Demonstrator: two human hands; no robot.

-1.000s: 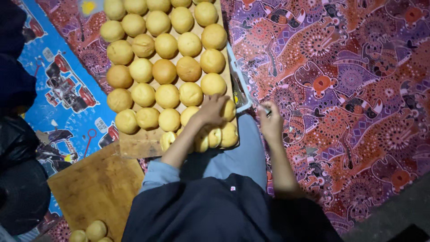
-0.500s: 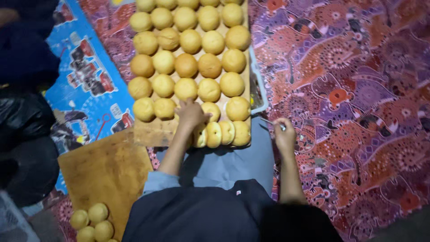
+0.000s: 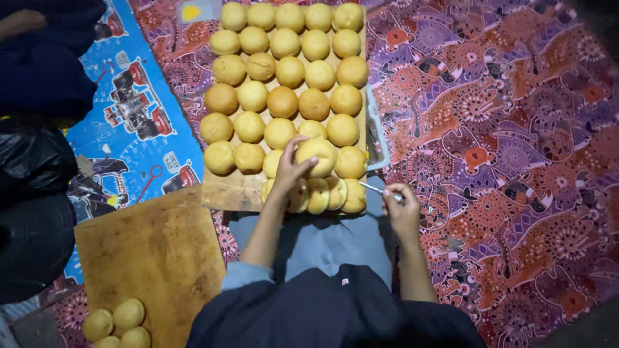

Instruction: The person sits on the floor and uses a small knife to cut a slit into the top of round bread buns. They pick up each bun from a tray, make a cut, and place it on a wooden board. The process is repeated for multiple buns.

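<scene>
While the left hand (image 3: 291, 169) closes its fingers round one bun (image 3: 316, 156) near the front edge of the board (image 3: 231, 191), the rest of the batch sits in tidy rows on that wooden board, pale yellow to golden, running away from the person towards the top of the view. That bun is round, so it shows no long axis; its domed top faces up and it sits just above the front row, where a few buns (image 3: 322, 194) stand tipped on edge, touching each other. Over on the right, the right hand (image 3: 401, 209) is pinched shut on a thin tool (image 3: 377, 189), its long axis slanting up and to the left, tip pointing at the front row and just beside it. A pale tray edge (image 3: 376, 129) peeks out beside the board's right side. Down at lower left a second board (image 3: 148, 258) carries a small cluster of buns (image 3: 119, 320) at its near corner. Everything rests on a patterned purple and orange cloth (image 3: 503, 142), with a blue mat (image 3: 135, 122) printed with red vehicles to the left and a dark bag (image 3: 32, 161) beside it. Light is dim.
</scene>
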